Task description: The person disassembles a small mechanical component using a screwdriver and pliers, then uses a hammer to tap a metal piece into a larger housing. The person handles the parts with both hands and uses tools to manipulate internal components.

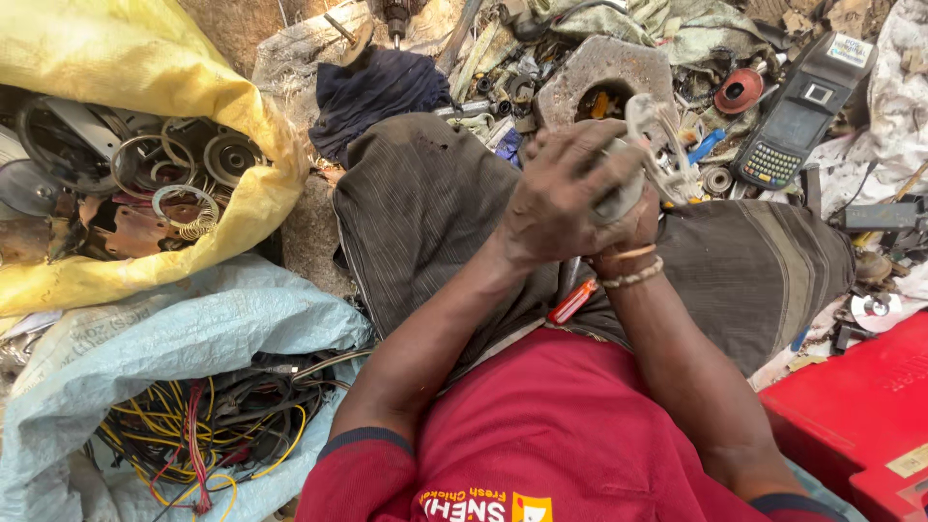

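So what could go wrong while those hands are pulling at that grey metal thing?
Just guesses. Both bare hands, the left hand and the right hand, clamp the grey metal part, so a slip might cut or pinch the skin. It sits over the lap, so loosened bits could drop onto the trousers. The red-handled tool resting in the lap could slide off or poke.

Red shirt [570, 435], beaded wrist bracelets [633, 275]

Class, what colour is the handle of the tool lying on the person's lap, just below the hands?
Red-orange handle, best seen in the head view.
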The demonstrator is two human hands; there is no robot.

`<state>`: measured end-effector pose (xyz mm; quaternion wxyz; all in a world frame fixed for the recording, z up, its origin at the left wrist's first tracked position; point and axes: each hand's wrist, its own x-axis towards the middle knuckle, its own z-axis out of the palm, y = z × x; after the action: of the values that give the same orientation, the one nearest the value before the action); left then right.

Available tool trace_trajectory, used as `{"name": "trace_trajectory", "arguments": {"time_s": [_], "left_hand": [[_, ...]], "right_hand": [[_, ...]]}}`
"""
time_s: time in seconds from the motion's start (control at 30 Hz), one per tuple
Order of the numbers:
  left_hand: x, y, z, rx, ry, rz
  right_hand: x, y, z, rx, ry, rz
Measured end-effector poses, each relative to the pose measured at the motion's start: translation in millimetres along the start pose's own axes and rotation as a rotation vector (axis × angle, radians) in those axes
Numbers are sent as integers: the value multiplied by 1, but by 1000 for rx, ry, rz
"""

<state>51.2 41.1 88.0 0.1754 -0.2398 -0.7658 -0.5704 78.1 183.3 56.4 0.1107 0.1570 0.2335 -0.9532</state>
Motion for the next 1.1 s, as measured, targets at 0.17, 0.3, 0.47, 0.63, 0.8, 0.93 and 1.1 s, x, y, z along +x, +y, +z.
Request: {"name": "trace_trajectory", "arguments": {"time_s": [0.17, 0.3, 0.47, 0.63, 0.8, 0.93, 1.1], "left_hand": [[26, 27, -10, 264, -44, 185], [26, 31, -4, -107, 82, -125], [26, -5, -1, -909, 460, -611], [6, -68, -14, -1227, 511, -922], [-19, -115, 12, -1153, 473, -1066], [-29, -125, 21, -1625, 429, -1022], [-26, -115, -2, -1681, 409, -948]], "right_hand": [[-2, -13, 5, 109, -120, -45], [-8, -23, 17, 240, -46, 7], [-8, -20, 10, 186, 146, 153], [-2, -29, -2, -13, 175, 158], [6, -4, 55, -448, 206, -163], [0, 58, 140, -658, -292, -21], [1, 47, 186, -1137, -333, -601]]}}
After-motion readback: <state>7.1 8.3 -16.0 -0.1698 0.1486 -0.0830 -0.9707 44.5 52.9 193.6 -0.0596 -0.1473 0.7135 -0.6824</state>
